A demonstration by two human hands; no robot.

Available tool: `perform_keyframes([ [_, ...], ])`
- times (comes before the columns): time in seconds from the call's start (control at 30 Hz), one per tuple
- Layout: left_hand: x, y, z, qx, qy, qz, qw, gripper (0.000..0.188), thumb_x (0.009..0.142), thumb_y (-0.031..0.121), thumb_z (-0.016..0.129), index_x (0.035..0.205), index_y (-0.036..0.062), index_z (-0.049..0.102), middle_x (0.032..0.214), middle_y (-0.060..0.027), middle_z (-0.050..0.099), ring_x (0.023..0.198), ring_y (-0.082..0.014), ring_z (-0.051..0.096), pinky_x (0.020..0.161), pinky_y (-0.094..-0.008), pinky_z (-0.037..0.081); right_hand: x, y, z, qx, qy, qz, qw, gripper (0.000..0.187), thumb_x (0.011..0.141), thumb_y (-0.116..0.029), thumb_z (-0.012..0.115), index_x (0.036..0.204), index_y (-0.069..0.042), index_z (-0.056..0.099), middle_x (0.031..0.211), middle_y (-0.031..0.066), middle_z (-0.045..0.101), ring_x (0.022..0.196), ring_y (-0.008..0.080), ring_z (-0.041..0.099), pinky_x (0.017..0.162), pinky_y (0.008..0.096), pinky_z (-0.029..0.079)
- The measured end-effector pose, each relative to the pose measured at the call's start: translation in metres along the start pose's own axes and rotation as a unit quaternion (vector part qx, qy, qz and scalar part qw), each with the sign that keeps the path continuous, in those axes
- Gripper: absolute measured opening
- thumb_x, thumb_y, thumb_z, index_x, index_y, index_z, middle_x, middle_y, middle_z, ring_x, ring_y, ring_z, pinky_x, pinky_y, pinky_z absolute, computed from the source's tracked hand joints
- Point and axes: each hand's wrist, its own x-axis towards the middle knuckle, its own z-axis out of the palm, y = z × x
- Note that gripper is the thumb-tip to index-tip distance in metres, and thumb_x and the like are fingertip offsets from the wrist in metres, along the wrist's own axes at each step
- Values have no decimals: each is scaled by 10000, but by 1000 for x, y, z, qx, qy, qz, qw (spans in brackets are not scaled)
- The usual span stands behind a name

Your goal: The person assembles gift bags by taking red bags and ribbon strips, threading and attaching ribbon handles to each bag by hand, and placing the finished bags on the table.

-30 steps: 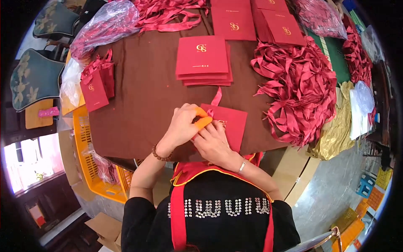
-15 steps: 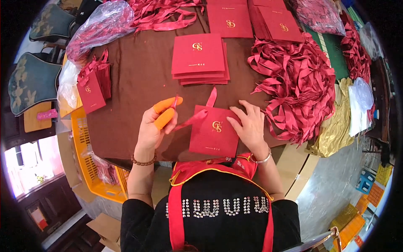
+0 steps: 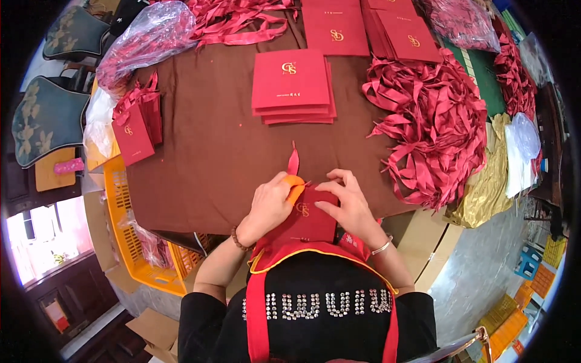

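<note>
A small red paper bag (image 3: 311,226) with gold print lies at the table's near edge, against my apron. My left hand (image 3: 272,202), with orange finger covers on thumb and forefinger, pinches at the bag's top edge, where a red ribbon (image 3: 294,162) sticks up away from me. The pinched part of the ribbon is hidden by the fingers. My right hand (image 3: 351,204) hovers at the bag's upper right corner, thumb and fingers curved and apart, with nothing visible between them. Beyond both hands sits a stack of flat red bags (image 3: 290,78).
To the right spreads a heap of loose red ribbons (image 3: 426,127). Bags with ribbon handles (image 3: 134,133) lie at the table's left edge, above an orange crate (image 3: 130,236). More flat bags (image 3: 336,30) and plastic-wrapped ribbons (image 3: 148,39) lie at the far side.
My left hand has moved right, from holding a ribbon end out to the side to the bag's top edge. The bag has slid nearer to me. My right hand has lifted and curled.
</note>
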Motion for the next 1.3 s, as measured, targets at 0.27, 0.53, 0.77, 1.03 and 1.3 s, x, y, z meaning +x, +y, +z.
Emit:
perform_keyframes([
  [0.27, 8, -7, 2, -67, -48, -8, 997, 119, 815, 69, 613, 921, 20, 635, 842, -145, 606, 755, -307, 605, 658, -343, 477, -3, 20, -17, 103, -100, 68, 987, 207, 815, -111, 645, 965, 3, 559, 1023, 95, 511, 785, 149, 543, 658, 257, 485],
  [0.53, -15, 6, 7, 18, 47, 65, 997, 125, 770, 74, 669, 891, 53, 645, 815, -109, 621, 681, -285, 613, 585, -349, 488, -3, 18, -18, 183, -135, 203, 952, 255, 842, -174, 637, 960, 39, 562, 774, 43, 566, 618, 83, 558, 511, 206, 433],
  [0.77, -26, 10, 24, 104, 12, 75, 992, 150, 759, 102, 649, 898, 48, 638, 805, -123, 588, 644, -310, 582, 576, -390, 475, -5, 21, -19, 238, -149, 274, 920, 283, 859, -199, 612, 963, 61, 576, 805, 86, 580, 627, 124, 589, 546, 249, 478],
  [1.03, -21, 16, 30, 127, -14, 63, 990, 128, 778, 108, 616, 878, 30, 627, 833, -150, 599, 674, -343, 589, 598, -423, 473, -7, 27, -15, 270, -142, 251, 919, 262, 848, -185, 619, 961, 50, 595, 808, 74, 584, 623, 121, 586, 545, 252, 474],
  [1.3, -12, 26, 24, 94, -65, -15, 993, 128, 818, 139, 589, 869, 23, 608, 826, -158, 609, 701, -356, 602, 619, -438, 474, -15, 31, -4, 155, -108, 155, 970, 203, 842, -142, 629, 947, 22, 573, 832, 49, 572, 696, 101, 552, 588, 237, 456],
])
